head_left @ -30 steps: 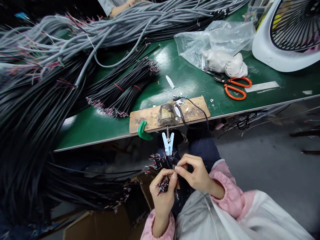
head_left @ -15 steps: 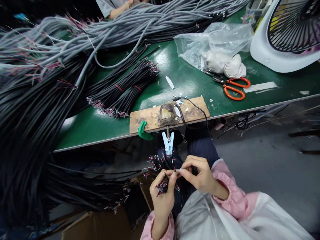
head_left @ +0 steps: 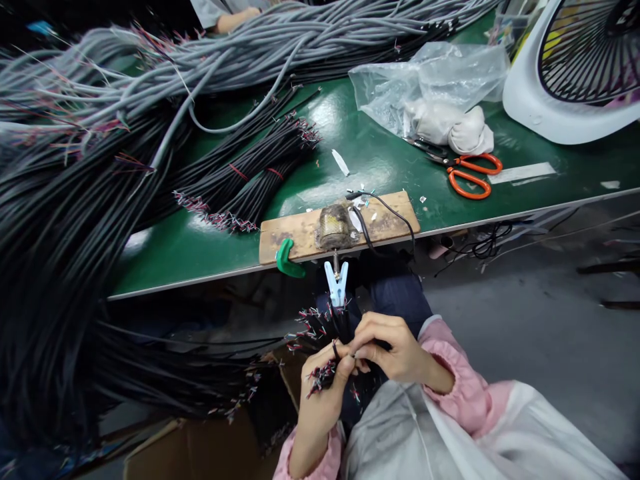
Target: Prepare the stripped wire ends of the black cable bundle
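Below the table edge, my left hand [head_left: 320, 393] is closed round a bunch of black cables with stripped coloured wire ends [head_left: 320, 373]. My right hand [head_left: 387, 350] pinches one thin cable end at the top of that bunch, fingertips touching my left thumb. Just above both hands a light blue clothespin-like clip [head_left: 337, 283] hangs from a small motor [head_left: 333, 228] fixed on a wooden board [head_left: 390, 217] at the table's front edge. More stripped cable ends [head_left: 313, 323] fan out left of the clip.
A green table [head_left: 200, 250] carries heaps of black cables [head_left: 235, 180] and grey cables [head_left: 250, 60], orange scissors [head_left: 470, 177], a plastic bag [head_left: 430, 87] and a white fan [head_left: 575, 67]. A green clamp [head_left: 286, 259] holds the board. Another person's arm [head_left: 235, 19] shows at the far edge. A cardboard box [head_left: 200, 450] sits below.
My right hand has moved left and closer to my left hand, its fingers now tighter on the cable end. My left forearm has tilted slightly. The bunch stays in place.
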The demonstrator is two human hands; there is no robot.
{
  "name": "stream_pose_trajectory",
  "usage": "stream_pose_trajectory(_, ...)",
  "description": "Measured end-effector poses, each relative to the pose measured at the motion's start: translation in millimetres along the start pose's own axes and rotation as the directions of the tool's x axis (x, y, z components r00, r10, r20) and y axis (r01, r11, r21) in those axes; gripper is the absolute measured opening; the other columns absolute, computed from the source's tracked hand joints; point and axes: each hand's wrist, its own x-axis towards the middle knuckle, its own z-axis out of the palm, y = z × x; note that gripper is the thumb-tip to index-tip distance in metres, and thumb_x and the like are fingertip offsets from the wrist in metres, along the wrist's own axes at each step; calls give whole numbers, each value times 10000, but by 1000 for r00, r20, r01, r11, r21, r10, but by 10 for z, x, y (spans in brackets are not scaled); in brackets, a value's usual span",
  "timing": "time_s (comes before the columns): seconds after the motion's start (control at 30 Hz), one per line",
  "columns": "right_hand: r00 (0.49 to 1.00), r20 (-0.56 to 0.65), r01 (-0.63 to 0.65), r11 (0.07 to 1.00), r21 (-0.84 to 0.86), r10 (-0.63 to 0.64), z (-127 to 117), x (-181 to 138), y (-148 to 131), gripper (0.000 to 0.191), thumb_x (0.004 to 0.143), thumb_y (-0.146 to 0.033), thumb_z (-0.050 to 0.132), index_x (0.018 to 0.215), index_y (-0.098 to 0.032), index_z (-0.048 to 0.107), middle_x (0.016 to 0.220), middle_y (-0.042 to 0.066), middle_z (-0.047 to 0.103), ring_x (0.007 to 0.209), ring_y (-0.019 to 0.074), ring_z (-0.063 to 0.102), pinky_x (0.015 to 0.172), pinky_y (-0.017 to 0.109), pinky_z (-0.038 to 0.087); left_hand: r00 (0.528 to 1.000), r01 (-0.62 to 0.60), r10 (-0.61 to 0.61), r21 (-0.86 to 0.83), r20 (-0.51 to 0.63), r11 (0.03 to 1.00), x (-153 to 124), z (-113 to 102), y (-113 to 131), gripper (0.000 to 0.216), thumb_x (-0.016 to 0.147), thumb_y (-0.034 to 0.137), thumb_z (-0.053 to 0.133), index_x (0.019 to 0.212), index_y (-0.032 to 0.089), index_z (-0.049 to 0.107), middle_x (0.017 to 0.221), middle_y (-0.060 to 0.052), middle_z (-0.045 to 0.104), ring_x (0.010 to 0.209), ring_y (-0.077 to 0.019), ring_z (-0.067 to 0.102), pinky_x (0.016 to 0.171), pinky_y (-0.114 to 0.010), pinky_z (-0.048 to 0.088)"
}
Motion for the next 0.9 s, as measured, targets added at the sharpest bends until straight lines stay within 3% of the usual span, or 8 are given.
stream_pose_trajectory(0.1,987,-41,-143,965,222,155,102,15,68,357,936,-487,687,789,-163,723,747,50,658,578,141,611,537,262,530,1000,9,-8,-70,15,998,17,19,-13,357,956,352,646,641,186,667,621,-12,671,600,-160,641,619,-241,484)
stream_pose_trajectory(0.23,932,-50,-285,809,513,360,224,35,153,406,785,-507,834,678,-154,664,620,-7,600,425,93,526,391,216,448,1000,12,-16,-162,-22,987,38,58,-15,340,944,393,663,682,176,676,616,-4,645,576,-146,608,595,-227,487)
stream_pose_trajectory(0.5,867,-209,-266,776,572,451,386,56,214,439,730,-515,865,611,-154,646,573,-21,597,402,67,471,375,196,415,987,23,-56,-212,-150,977,55,134,-31,306,950,368,663,713,174,666,649,21,606,606,-117,571,602,-183,471)
stream_pose_trajectory(0.57,874,-277,-220,835,505,398,413,58,227,400,758,-491,853,624,-157,677,591,-7,614,426,80,486,392,207,418,981,27,-68,-221,-183,975,55,135,-52,284,950,360,666,731,179,672,671,21,614,630,-118,569,612,-179,462)
stream_pose_trajectory(0.7,922,-378,-31,987,157,89,363,53,218,194,820,-307,828,703,-170,757,638,34,667,550,130,553,497,249,447,963,42,-100,-228,-251,973,36,85,-93,179,910,337,723,808,191,715,764,9,665,725,-136,604,693,-193,471)
stream_pose_trajectory(0.77,942,-335,8,999,47,8,289,58,182,135,840,-264,804,751,-166,775,656,45,682,563,134,557,510,252,443,956,58,-123,-237,-268,970,17,50,-106,145,881,324,757,824,193,730,795,2,684,751,-146,618,714,-205,475)
stream_pose_trajectory(0.9,984,-178,4,999,-46,-12,151,97,76,131,824,-268,793,872,-146,793,710,58,704,576,135,566,526,246,473,951,61,-127,-232,-281,971,-9,21,-85,115,834,275,799,783,194,735,755,11,676,727,-144,612,698,-208,470)
